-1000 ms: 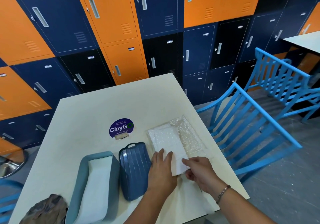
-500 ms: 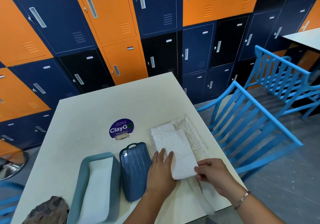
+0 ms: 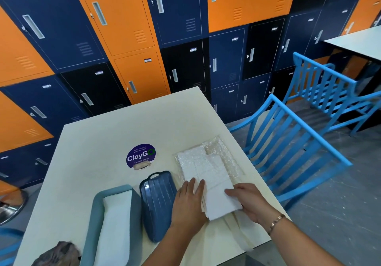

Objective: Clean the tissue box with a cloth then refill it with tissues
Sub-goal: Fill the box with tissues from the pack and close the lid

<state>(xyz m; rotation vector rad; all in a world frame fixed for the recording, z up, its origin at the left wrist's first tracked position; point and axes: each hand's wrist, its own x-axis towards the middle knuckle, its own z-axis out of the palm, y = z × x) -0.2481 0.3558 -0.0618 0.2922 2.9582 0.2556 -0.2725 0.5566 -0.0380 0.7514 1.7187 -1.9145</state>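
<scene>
Lower left of the frame: a crumpled cloth (image 3: 55, 254) lies on the table (image 3: 123, 125) beside the open light-blue tissue box (image 3: 90, 224), which contains white tissues (image 3: 115, 224). The dark-blue ribbed lid (image 3: 157, 204) lies just right of the box. Lower centre: the left hand (image 3: 188, 204) rests flat, fingers straight, on a tissue stack (image 3: 218, 202); the right hand (image 3: 250, 203) grips the stack's right edge. Beyond: clear plastic wrapper (image 3: 224, 154), ClayGo sticker (image 3: 140, 156), blue chair (image 3: 299, 142), lockers (image 3: 123, 18).

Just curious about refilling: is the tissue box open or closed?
Open: its lid lies beside the box, white tissues showing inside.
</scene>
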